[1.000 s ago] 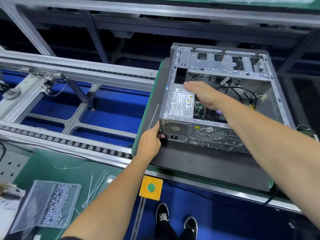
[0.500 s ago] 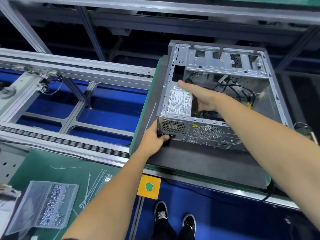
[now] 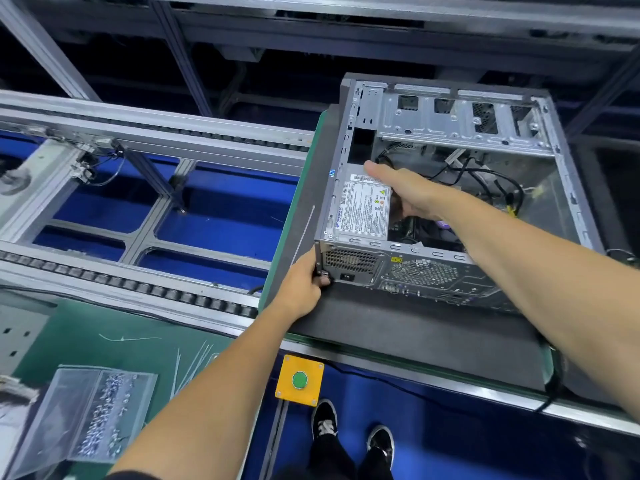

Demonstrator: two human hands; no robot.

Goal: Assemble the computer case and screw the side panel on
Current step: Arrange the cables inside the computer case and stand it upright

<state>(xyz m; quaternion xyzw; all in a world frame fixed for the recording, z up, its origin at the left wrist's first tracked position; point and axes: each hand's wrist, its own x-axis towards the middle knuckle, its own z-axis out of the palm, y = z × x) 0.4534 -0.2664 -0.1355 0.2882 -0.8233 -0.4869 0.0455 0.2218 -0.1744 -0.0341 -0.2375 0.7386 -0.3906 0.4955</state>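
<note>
Computer case (image 3: 450, 188) is lying open-side-up on the dark mat (image 3: 398, 327); left hand (image 3: 301, 289) is gripping its near rear corner; right hand (image 3: 408, 195) is reaching inside with fingers loosely spread, holding nothing; likely positioning it, side panel not in view and needing fetching next

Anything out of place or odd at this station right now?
A few loose cable ties lie scattered on the green mat, and one on the dark pad beside the computer case. Otherwise nothing stands out.
</note>
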